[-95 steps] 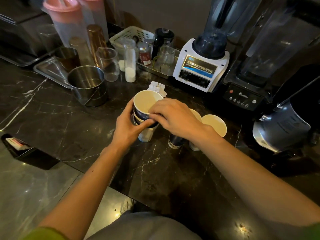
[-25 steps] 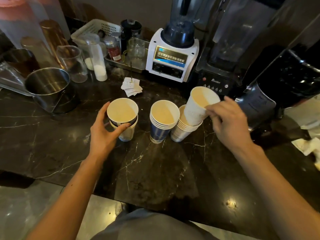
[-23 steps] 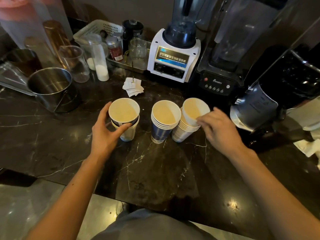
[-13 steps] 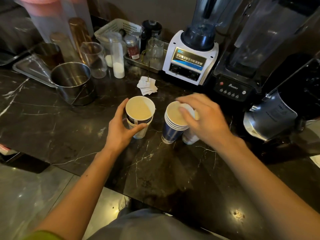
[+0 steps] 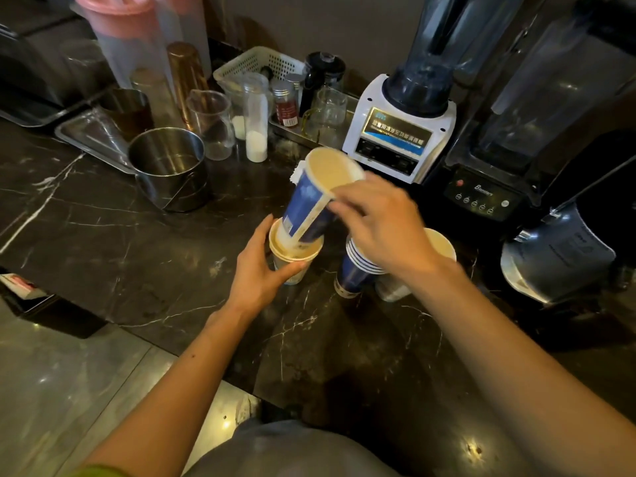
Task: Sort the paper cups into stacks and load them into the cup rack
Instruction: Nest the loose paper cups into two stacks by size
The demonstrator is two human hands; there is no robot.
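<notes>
Steel pot point(image 5: 168, 166) stands at the left on the dark marble bench point(image 5: 103, 235). Left hand point(image 5: 258, 280): fingers wrapped around a white paper cup point(image 5: 292, 258) standing on the bench. Right hand point(image 5: 378, 225): fingers pinch the rim of a blue paper cup point(image 5: 309, 204), tilted, its base inside the white cup. A blue cup stack point(image 5: 358, 273) and a white cup stack point(image 5: 438, 247) stand just beside, under the right hand.

The right hand point(image 5: 375, 225) pinches a tilted blue paper cup point(image 5: 311, 201), its base inside the white cup point(image 5: 292, 259) that the left hand point(image 5: 261, 273) steadies on the counter point(image 5: 137, 253), just left of the blue cup stack point(image 5: 358, 273).
</notes>
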